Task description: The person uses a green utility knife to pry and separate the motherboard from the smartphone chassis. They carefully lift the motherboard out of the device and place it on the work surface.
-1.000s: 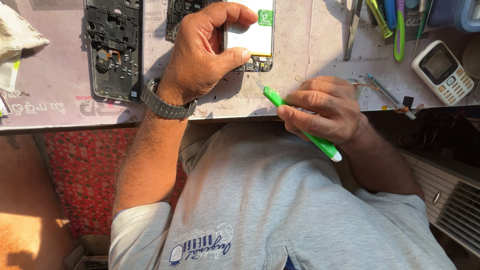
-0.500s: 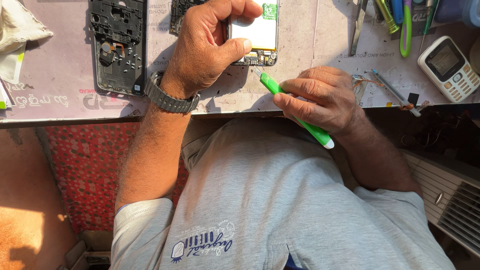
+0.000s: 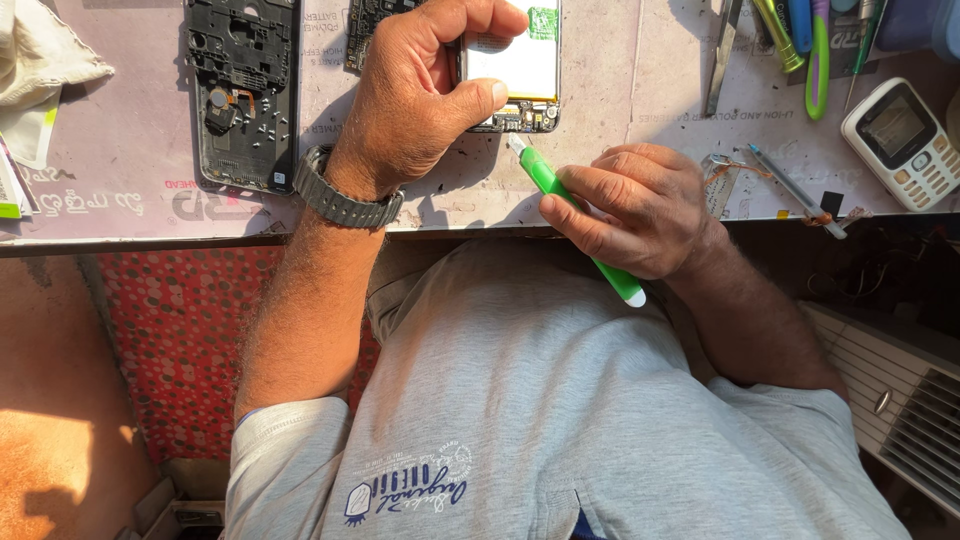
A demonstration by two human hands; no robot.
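Observation:
My left hand (image 3: 425, 95), with a dark wristwatch (image 3: 340, 200) on the wrist, grips the lower end of an opened phone (image 3: 515, 70) that lies on the work mat; its white battery and a strip of circuit board show. My right hand (image 3: 635, 205) holds a green screwdriver (image 3: 570, 205) like a pen, with the tip just below the phone's bottom edge. Left of my left hand lies a black phone frame (image 3: 245, 95) stripped of its parts.
A small white keypad phone (image 3: 900, 140) sits at the right edge of the mat (image 3: 130, 190). Tweezers (image 3: 722, 55) and several coloured tools (image 3: 815, 55) lie at the top right. A white cloth (image 3: 45, 60) is at the far left. The bench front edge (image 3: 140, 242) runs across.
The view has shifted slightly. My right hand has brought the green screwdriver's tip up closer to the phone's bottom edge; my left hand keeps its grip on the phone.

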